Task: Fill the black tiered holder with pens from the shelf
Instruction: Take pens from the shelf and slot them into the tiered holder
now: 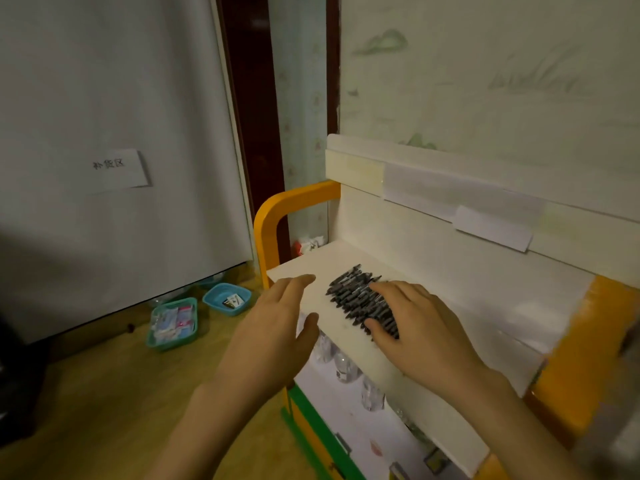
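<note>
Single head view only. Scene seen from above, angled forward and down, close over white shelf [433, 306]. Both forearms enter from bottom edge. Floor [104, 393] included at left. Wide-angle distortion noted.

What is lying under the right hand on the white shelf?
A pile of dark pens lies under the right hand on the white shelf. The hand covers the pile's near end.

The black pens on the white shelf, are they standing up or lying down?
Lying down. The black pens lie flat, side by side in a row on the white shelf, with the right hand resting on them.
</note>
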A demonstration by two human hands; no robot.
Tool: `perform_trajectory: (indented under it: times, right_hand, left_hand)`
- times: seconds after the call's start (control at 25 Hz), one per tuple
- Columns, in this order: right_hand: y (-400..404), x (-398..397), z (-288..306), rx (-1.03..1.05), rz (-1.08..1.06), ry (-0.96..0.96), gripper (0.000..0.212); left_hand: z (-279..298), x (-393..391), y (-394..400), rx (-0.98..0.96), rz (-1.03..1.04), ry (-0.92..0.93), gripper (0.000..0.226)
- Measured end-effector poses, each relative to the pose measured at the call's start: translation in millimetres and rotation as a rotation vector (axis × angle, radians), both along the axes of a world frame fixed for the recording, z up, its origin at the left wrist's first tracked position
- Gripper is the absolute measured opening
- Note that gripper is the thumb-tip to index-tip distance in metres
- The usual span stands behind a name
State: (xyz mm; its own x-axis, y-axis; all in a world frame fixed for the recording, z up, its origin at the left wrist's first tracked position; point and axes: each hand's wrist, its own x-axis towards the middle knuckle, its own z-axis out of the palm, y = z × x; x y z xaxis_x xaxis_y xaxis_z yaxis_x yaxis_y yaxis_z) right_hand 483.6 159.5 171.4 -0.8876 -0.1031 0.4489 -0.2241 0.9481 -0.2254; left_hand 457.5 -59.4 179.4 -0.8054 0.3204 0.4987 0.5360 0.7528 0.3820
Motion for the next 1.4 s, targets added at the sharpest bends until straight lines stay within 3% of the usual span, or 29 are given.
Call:
perform_trajectory:
  times: [0.44,0.64,0.92,1.2,1.4]
  right_hand:
    - [35,-146,-68,-0.144,-0.298,-0.08,0.048]
    - [46,-201,-88,-0.13,-0.392,-0.201,0.048]
    - [38,-239,-102,-0.112,-0.545,-0.305,0.049]
    - [18,-256,-112,-0.142,-0.673,-0.357,0.05]
    - [12,-258,-115,-0.134,-0.706,-0.379,0.05]
  left_hand:
    - [-43,-219,60,-0.183,-0.208,-0.047,0.052]
    - [-92,-300,84,-0.199,-0.256,-0.248,0.052]
    - [-164,-373,108,-0.311,-0.23,-0.572,0.062]
    - [-185,-404,125,-0.322,-0.355,-0.638,0.043]
    - [-181,-417,140,-0.403,-0.359,-0.713,0.061]
